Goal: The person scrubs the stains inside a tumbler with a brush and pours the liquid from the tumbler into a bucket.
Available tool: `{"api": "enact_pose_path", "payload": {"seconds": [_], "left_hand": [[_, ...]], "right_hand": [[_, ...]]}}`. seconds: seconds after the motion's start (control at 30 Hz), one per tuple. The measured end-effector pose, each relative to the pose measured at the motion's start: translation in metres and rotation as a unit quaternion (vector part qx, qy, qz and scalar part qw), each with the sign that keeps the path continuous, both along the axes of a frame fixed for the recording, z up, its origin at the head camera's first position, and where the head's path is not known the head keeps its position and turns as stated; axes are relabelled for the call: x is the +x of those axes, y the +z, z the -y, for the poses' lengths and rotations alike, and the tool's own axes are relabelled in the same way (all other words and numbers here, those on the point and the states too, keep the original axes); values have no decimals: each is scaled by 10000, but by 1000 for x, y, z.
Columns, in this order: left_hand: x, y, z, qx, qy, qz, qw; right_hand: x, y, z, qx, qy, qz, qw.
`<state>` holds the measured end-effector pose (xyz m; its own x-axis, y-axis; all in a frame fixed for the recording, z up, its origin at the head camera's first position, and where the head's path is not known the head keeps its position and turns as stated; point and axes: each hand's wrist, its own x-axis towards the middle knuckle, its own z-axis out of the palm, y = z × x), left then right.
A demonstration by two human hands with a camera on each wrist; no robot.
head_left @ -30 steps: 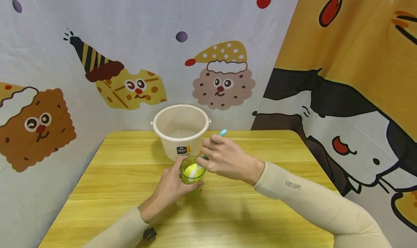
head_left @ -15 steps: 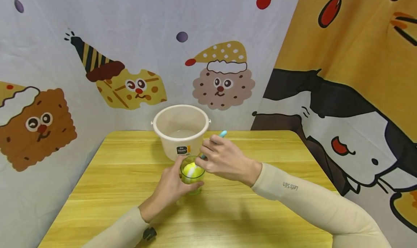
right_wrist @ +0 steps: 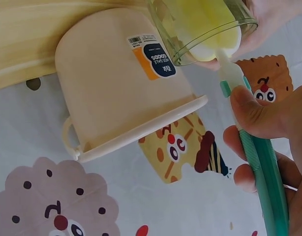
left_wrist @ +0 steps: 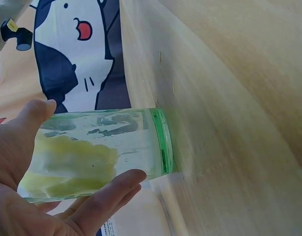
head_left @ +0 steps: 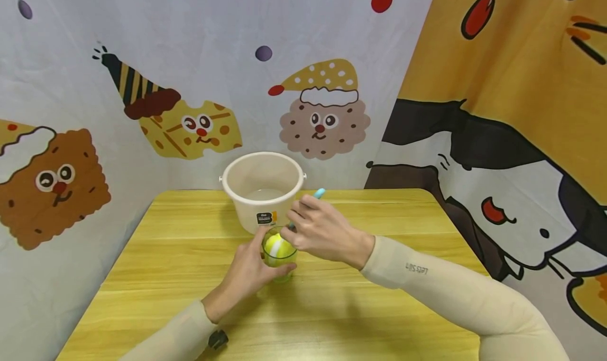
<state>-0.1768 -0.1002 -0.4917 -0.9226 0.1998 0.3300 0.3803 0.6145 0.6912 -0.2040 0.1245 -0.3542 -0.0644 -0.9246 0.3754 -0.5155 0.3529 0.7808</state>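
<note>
My left hand (head_left: 247, 270) holds a green-tinted glass (left_wrist: 136, 140) upright on the table, thumb on one side and fingers on the other. Inside it sits the yellow and white sponge head (right_wrist: 210, 29) of a cup brush. The brush's teal handle (right_wrist: 261, 172) slants up out of the rim, and my right hand (head_left: 327, 232) grips it with thumb and curled fingers just above the glass. In the left wrist view the sponge fills the glass's upper part, and its base touches the wood. Small drops cling to the glass wall.
Right behind the glass stands a cream bucket (head_left: 246, 213) with a dark label on its front. The wooden table (head_left: 180, 266) ends at a printed cloth backdrop (head_left: 213, 45). A small black object (head_left: 218, 340) shows by my left sleeve.
My right hand has shifted slightly left with the brush, and the sponge has moved a little inside the glass. The left hand and glass look almost unmoved; the bucket stays put.
</note>
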Motion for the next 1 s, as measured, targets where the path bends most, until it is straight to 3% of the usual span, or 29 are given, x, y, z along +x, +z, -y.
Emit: {"api": "enact_pose_path", "payload": {"seconds": [0.6, 1.0], "left_hand": [[-2, -3, 1, 59, -52, -143, 9999], [-3, -3, 1, 12, -60, -151, 9999]], "right_hand": [[-4, 11, 15, 661, -113, -204, 9975], [-4, 22, 24, 1374, -417, -226, 9894]]}}
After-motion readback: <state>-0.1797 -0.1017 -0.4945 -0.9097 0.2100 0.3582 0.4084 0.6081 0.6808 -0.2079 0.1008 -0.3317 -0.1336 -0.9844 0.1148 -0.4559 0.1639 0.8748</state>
